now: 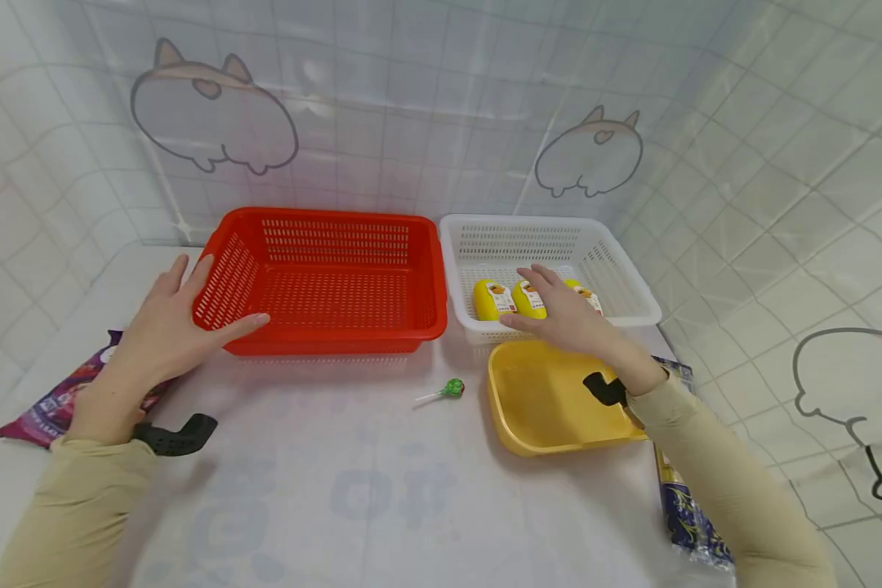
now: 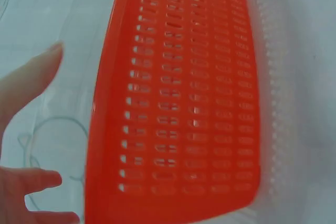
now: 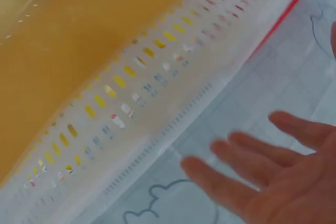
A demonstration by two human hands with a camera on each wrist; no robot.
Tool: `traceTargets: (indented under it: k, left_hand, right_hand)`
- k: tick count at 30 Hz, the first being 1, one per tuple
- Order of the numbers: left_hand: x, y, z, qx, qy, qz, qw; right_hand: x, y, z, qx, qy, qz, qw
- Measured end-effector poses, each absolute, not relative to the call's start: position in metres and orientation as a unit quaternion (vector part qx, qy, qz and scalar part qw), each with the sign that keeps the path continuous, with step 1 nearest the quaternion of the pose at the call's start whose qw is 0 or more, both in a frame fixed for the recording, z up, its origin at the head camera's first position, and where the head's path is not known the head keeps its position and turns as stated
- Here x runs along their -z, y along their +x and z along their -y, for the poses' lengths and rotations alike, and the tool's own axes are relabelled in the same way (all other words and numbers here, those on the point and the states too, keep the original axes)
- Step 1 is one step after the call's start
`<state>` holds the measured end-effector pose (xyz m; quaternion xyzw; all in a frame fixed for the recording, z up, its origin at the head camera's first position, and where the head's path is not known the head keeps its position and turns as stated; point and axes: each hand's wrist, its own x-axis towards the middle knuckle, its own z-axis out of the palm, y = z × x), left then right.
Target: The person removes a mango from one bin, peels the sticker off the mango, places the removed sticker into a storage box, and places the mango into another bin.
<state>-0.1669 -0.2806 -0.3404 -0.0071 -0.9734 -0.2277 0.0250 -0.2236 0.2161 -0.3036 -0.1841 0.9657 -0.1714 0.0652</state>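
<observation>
Caught in an apparent reach, without visible grip: with left hand (image 1: 165, 331) spread near the eight o'clock edge of the red basket (image 1: 338, 339), and right hand (image 1: 569, 314), well apart, relaxed near the six o'clock rim of the white basket (image 1: 525, 220). Likely to call next for curling both hands. With yellow packs (image 1: 487, 300) inside the white basket, from nine to one o'clock of the right hand.

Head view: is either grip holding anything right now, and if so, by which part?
Nothing is held. The left grip has its fingers spread beside the red basket; the right grip, fingers extended, is empty near the white basket.
</observation>
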Motion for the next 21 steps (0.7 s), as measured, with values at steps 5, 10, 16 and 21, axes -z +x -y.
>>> traceTargets:
  k: [5,10,16,21]
  left_hand:
    - [0.351,-0.166,0.292,0.279,-0.004,0.960,-0.016]
    - [0.359,-0.165,0.296,0.311,0.001,0.950,-0.022]
    - [0.363,-0.165,0.296,0.335,-0.001,0.942,-0.004]
    - [0.366,-0.166,0.294,0.351,-0.004,0.936,0.003]
  right_hand:
    - [0.293,-0.246,-0.218,0.230,-0.180,-0.948,0.127]
    - [0.281,-0.268,-0.217,0.248,-0.174,-0.935,0.187]
    - [0.271,-0.290,-0.209,0.230,-0.164,-0.931,0.229]
    - [0.275,-0.311,-0.205,0.208,-0.164,-0.929,0.259]
